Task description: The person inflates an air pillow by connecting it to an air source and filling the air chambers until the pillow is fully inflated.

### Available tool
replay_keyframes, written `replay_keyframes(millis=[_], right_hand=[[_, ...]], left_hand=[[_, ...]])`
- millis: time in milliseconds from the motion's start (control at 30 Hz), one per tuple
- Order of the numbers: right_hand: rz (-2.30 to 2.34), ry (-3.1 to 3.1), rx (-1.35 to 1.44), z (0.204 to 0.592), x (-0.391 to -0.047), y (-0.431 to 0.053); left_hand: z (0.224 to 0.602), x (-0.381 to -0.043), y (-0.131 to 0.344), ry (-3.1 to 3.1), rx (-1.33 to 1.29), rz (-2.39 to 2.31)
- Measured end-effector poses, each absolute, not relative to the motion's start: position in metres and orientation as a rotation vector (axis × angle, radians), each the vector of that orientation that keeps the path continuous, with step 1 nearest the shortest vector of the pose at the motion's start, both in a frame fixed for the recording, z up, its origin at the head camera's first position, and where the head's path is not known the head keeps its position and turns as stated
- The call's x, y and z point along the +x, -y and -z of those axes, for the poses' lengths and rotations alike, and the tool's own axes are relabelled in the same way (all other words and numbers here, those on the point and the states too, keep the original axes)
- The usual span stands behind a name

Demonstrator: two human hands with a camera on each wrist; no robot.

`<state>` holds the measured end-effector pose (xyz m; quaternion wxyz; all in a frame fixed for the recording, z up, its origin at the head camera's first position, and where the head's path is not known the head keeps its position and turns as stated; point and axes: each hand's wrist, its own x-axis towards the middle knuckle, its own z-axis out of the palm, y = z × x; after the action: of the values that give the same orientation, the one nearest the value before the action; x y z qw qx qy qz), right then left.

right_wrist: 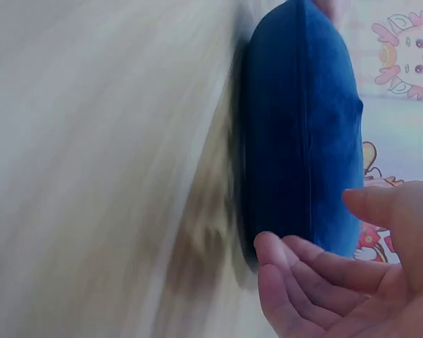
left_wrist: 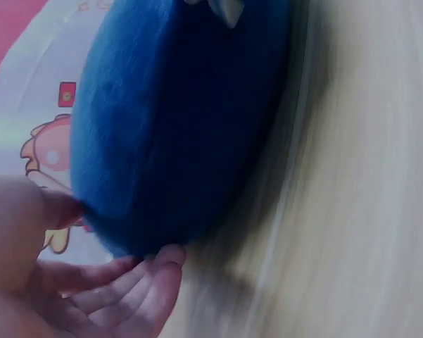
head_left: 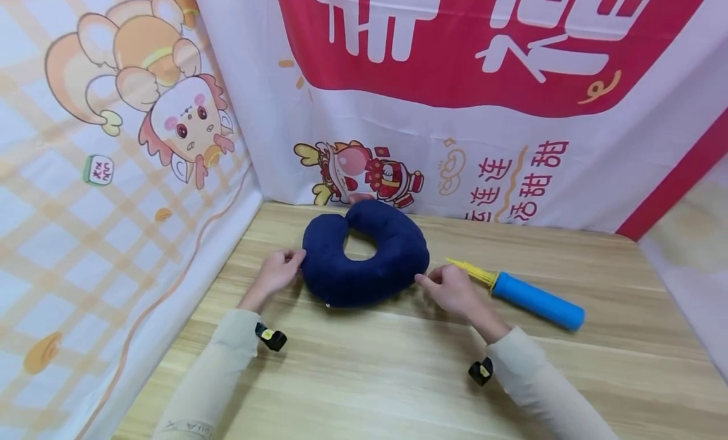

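A dark blue U-shaped neck pillow [head_left: 364,279] is at the middle of the wooden table, its opening facing the back wall. At its left end, my left hand [head_left: 280,272] pinches the edge. In the left wrist view the thumb [left_wrist: 62,209] meets the upper side and the fingertips [left_wrist: 170,255] the lower side. My right hand [head_left: 452,289] pinches the pillow's right end. The right wrist view shows that thumb [right_wrist: 366,205] and the fingertips [right_wrist: 271,246] on either side of the seamed edge. A small pale tag [left_wrist: 227,10] shows on the pillow's near side.
To the right of the right hand lies a blue hand pump [head_left: 537,299] with a yellow nozzle end [head_left: 474,272]. Printed cloth [head_left: 364,117] hangs behind the table [head_left: 392,377] and along its left side [head_left: 131,238].
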<state>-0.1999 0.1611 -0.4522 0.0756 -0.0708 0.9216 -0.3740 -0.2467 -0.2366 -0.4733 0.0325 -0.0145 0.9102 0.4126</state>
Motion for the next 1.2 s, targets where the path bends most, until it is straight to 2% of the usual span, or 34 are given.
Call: replay_keyframes(millis=[233, 567, 633, 767, 933, 1067, 1200], right_hand=[[1.131, -2.744, -0.080, 0.457, -0.210, -0.154], [1.298, -2.706, 0.068, 0.455, -0.240, -0.162], [1.265, -2.714, 0.031, 0.453, -0.238, -0.164], [1.166, -2.672, -0.088, 0.443, -0.219, -0.165], [1.168, -2.558, -0.237, 0.439, -0.189, -0.142], [1.194, -2.560, -0.290, 0.444, -0.185, -0.129], [1.129, -2.647, -0.234, 0.445, -0.204, -0.139]], left_hand=[[0.481, -0.236, 0.216, -2.697, -0.153, -1.417], [0.471, -0.184, 0.200, -2.446, -0.021, -1.513], [0.468, -0.187, 0.209, -2.519, -0.023, -1.430], [0.467, -0.216, 0.237, -2.752, -0.126, -1.264], [0.472, -0.244, 0.247, -2.803, -0.213, -1.312], [0.476, -0.242, 0.244, -2.792, -0.196, -1.335], [0.476, -0.226, 0.238, -2.690, -0.207, -1.379]])
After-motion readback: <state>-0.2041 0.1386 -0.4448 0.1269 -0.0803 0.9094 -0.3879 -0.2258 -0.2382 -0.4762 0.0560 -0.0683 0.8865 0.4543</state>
